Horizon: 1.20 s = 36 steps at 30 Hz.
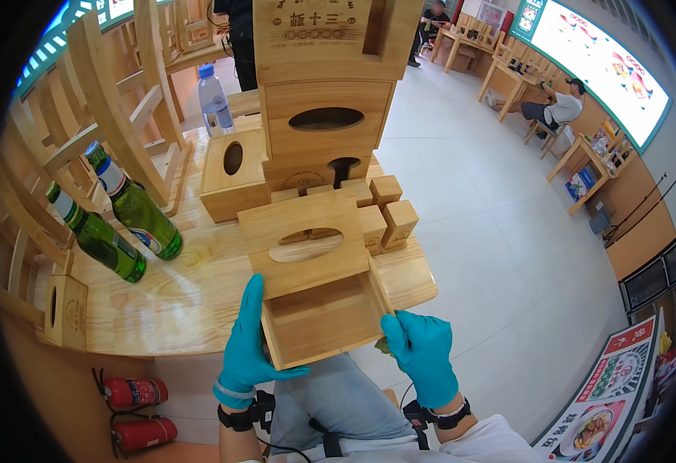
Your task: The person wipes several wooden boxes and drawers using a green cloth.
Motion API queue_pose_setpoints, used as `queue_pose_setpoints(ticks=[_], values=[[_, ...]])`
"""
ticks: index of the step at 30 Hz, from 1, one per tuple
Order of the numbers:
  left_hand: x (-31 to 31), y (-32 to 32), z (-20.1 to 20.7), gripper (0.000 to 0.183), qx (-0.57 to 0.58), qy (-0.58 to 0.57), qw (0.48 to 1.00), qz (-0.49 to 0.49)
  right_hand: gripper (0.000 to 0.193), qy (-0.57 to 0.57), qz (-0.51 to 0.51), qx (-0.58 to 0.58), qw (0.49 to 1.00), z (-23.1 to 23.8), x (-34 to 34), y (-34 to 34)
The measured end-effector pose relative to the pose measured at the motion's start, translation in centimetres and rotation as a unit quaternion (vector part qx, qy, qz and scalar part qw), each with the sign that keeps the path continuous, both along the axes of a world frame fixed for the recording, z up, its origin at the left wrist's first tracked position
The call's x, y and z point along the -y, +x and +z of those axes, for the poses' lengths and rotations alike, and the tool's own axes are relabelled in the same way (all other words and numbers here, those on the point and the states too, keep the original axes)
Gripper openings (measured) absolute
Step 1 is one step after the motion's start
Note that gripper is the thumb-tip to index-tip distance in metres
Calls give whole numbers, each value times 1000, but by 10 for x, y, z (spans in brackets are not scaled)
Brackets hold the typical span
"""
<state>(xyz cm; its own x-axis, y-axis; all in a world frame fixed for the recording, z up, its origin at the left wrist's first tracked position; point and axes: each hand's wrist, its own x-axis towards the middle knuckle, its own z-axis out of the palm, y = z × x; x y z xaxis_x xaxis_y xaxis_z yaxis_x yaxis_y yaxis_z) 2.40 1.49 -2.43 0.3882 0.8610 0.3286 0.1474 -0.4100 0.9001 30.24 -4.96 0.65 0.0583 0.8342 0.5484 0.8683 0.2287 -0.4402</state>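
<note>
In front of me is a wooden tissue box (318, 322), tilted, its shallow inside bare. Its lid (254, 245), with an oval opening, lies at the far side of the box, apparently still joined to it or touching it. My left hand (249, 347), in a teal glove, grips the box's left side, with fingers under the near corner. My right hand (423, 351), gloved alike, is closed at the right wall on a crumpled greenish-brown cloth (385, 346), mostly hidden by the fingers.
Stacked wooden boxes (330, 100) rise behind, beside small wooden holders (398, 224). On the left of the wooden table (176, 309) stand two green bottles (141, 212), a water bottle (213, 100) and upturned chairs (114, 85). Fire extinguishers (137, 392) are below. A person (561, 108) sits far right.
</note>
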Motion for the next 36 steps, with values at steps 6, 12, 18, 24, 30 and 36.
queue_pose_setpoints(ticks=[6, 12, 18, 24, 30, 36], values=[[-1, 0, -1, 146, -10, 18, 1000, 1, 33, 17, -7, 21, 1000, -1, -1, 0], [-1, -1, -1, 146, -1, 13, 1000, 1, 33, 15, 0, 25, 1000, 0, -1, -1], [-1, 1, -2, 146, 25, -13, 1000, -5, 37, -1, -2, 10, 1000, -6, -1, 1], [-1, 0, -3, 148, 70, -70, 995, -21, 37, -9, 9, 24, 1000, 4, 3, 0], [-1, -2, -12, 151, 89, -103, 990, -27, 32, -62, 18, 32, 997, 5, 7, 3], [3, 1, -6, 152, 122, -150, 981, -25, 29, -44, 21, 3, 999, -1, 5, 2]])
